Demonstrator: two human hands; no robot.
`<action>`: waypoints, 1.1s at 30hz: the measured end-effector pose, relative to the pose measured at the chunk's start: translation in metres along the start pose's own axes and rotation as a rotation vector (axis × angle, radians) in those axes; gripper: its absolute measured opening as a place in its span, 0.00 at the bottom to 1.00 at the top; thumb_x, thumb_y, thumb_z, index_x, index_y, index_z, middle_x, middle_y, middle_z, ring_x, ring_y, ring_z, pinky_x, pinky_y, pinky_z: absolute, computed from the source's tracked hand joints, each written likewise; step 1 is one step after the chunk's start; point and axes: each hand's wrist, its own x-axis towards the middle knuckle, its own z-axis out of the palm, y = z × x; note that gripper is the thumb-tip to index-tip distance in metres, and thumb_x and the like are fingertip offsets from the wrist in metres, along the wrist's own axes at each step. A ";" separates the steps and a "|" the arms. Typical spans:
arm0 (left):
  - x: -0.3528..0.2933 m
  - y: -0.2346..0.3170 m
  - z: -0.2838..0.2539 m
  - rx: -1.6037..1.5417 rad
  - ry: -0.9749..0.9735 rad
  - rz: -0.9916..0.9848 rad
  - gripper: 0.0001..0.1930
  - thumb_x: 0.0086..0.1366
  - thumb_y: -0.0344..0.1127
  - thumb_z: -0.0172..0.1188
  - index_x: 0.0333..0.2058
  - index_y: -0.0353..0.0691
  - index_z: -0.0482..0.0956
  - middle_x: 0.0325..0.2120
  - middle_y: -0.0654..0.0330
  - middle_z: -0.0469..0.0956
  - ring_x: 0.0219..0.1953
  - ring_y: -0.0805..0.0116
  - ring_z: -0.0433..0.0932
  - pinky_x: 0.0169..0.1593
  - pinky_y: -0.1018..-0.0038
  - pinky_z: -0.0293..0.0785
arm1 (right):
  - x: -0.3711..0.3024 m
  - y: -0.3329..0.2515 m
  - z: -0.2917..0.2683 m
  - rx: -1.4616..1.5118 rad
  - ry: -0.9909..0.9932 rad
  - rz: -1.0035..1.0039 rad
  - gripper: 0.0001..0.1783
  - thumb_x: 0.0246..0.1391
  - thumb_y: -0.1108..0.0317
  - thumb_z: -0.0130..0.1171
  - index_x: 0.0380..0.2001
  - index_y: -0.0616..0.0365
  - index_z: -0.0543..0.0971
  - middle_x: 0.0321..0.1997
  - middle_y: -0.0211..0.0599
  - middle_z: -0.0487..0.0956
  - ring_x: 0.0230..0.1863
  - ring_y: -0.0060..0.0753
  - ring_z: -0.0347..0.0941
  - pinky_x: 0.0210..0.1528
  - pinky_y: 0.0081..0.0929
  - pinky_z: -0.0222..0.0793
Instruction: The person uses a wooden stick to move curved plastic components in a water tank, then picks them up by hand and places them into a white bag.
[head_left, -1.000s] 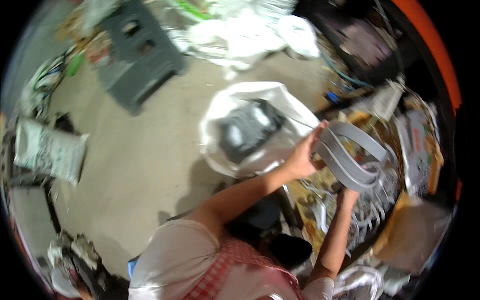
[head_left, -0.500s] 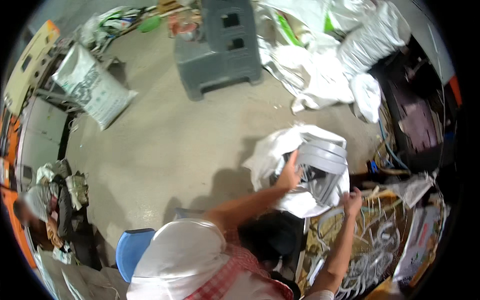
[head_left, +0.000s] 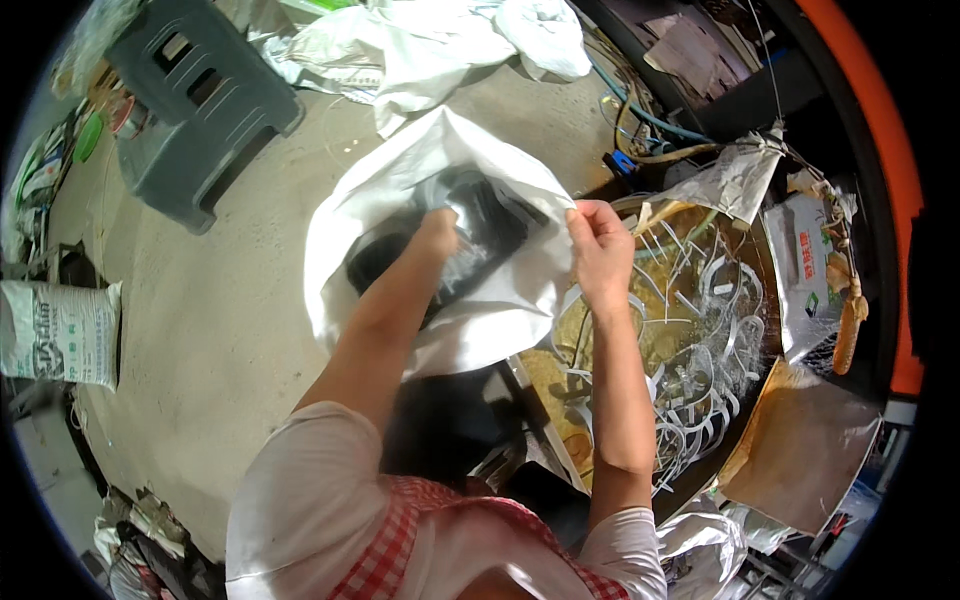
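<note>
One sack (head_left: 470,342), dark parts (head_left: 500,222) inside: my left hand (head_left: 438,232) is nearer, down at them, fingers hidden so can't tell grip, parts lying both sides of it, long axis unclear, while my right hand (head_left: 600,250) pinches the sack's right rim

I see a white sack (head_left: 490,328) gaping wide, its rim (head_left: 446,116) peaked at twelve o'clock, glossy blackish pieces (head_left: 492,222) lying inside.
</note>
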 end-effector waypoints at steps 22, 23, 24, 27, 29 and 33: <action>-0.149 0.051 0.074 0.342 0.045 0.223 0.35 0.55 0.52 0.52 0.45 0.17 0.66 0.43 0.40 0.72 0.45 0.57 0.72 0.45 0.66 0.67 | -0.152 0.165 -0.090 -0.909 0.019 0.253 0.41 0.41 0.61 0.63 0.55 0.66 0.56 0.53 0.52 0.67 0.57 0.50 0.60 0.58 0.41 0.54; -0.202 0.056 0.084 0.274 0.115 0.383 0.35 0.55 0.47 0.54 0.50 0.18 0.60 0.47 0.40 0.67 0.45 0.59 0.70 0.44 0.67 0.68 | -0.147 0.172 -0.081 -0.856 0.138 0.258 0.44 0.40 0.60 0.64 0.56 0.65 0.53 0.55 0.52 0.65 0.59 0.49 0.57 0.59 0.40 0.51; -0.195 0.040 0.055 0.498 0.286 0.689 0.31 0.58 0.40 0.53 0.53 0.22 0.57 0.50 0.45 0.63 0.46 0.61 0.68 0.45 0.71 0.68 | -0.138 0.164 -0.067 -0.918 0.078 0.377 0.49 0.38 0.56 0.65 0.58 0.66 0.49 0.56 0.55 0.63 0.60 0.50 0.56 0.60 0.40 0.52; -0.374 0.042 0.104 -0.034 -0.485 0.473 0.27 0.60 0.32 0.52 0.55 0.28 0.57 0.48 0.52 0.66 0.46 0.67 0.68 0.49 0.75 0.65 | -0.115 0.168 -0.081 -0.787 0.062 0.763 0.60 0.35 0.48 0.66 0.61 0.67 0.42 0.57 0.59 0.61 0.58 0.51 0.58 0.58 0.38 0.56; -0.397 0.024 0.119 0.083 -0.676 0.461 0.27 0.60 0.32 0.54 0.55 0.29 0.57 0.48 0.55 0.66 0.46 0.66 0.68 0.50 0.73 0.65 | -0.118 0.193 -0.093 -0.336 0.084 0.880 0.60 0.35 0.48 0.67 0.60 0.68 0.43 0.52 0.57 0.68 0.53 0.51 0.66 0.53 0.36 0.63; -0.367 -0.005 0.143 0.494 -0.648 0.730 0.23 0.58 0.34 0.55 0.49 0.28 0.63 0.41 0.55 0.71 0.42 0.63 0.70 0.46 0.71 0.66 | -0.126 0.241 -0.101 -0.405 -0.007 0.713 0.52 0.34 0.53 0.67 0.58 0.64 0.52 0.42 0.53 0.75 0.43 0.47 0.72 0.47 0.34 0.67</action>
